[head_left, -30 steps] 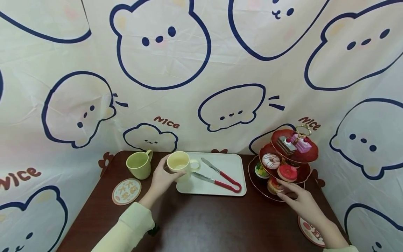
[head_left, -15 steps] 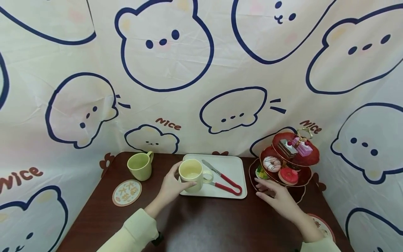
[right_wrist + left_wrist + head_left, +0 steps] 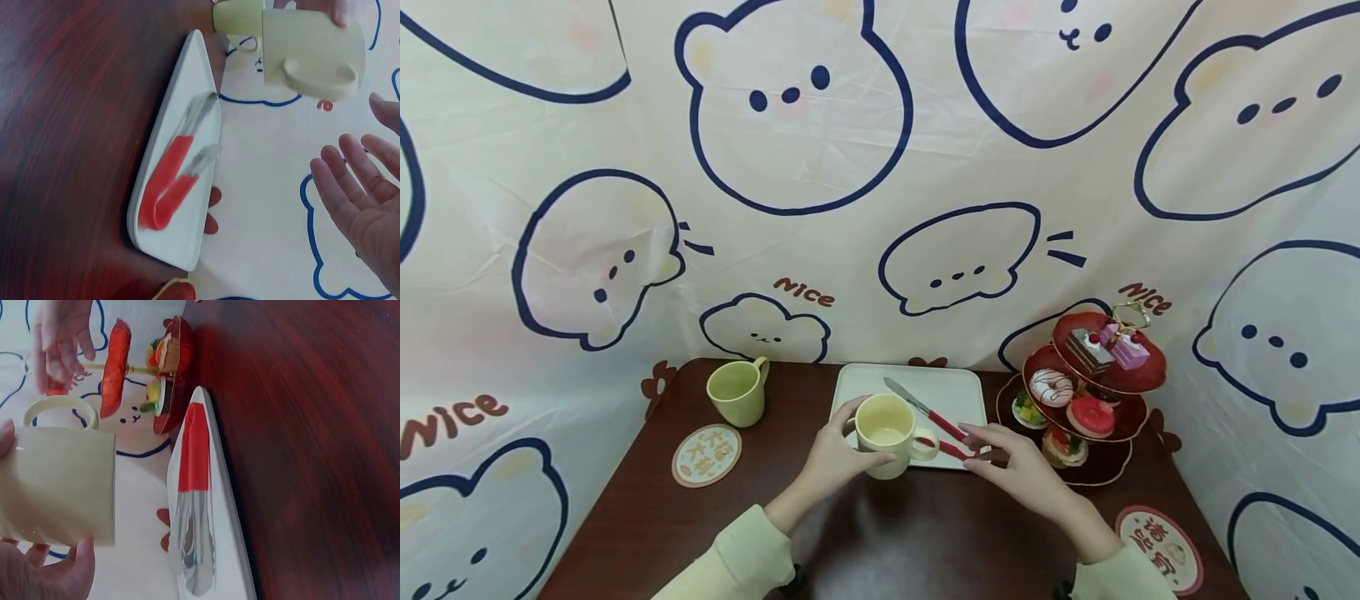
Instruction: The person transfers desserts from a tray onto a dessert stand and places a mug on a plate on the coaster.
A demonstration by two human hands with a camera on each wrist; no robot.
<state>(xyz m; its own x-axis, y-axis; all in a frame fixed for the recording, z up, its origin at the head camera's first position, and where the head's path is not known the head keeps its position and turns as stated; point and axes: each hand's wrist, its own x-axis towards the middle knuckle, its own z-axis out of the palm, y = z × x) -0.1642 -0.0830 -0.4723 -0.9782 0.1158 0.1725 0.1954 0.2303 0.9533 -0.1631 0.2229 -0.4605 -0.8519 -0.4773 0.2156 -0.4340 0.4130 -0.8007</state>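
Observation:
My left hand [image 3: 842,454] grips a pale yellow mug [image 3: 886,437] by its body, its handle pointing right. In the left wrist view the mug [image 3: 59,484] is held up above the table. My right hand [image 3: 1026,471] is just right of the handle, fingers spread and holding nothing; the right wrist view shows its palm and fingers [image 3: 356,181] apart from the mug. Behind the mug lies a white tray [image 3: 857,379] bearing red-handled metal tongs [image 3: 943,423], which the mug and right fingers partly cover in the head view.
A green mug [image 3: 737,396] stands at the back left behind a round coaster [image 3: 706,456]. At the right is a three-tier red stand [image 3: 1150,371] with toy cakes and donuts. Another coaster [image 3: 1159,550] lies near the right edge. A patterned cloth hangs behind the table.
My left hand has carried the yellow mug rightward and nearer, from the tray's left side to its front. My right hand has moved left from the cake stand toward the mug's handle.

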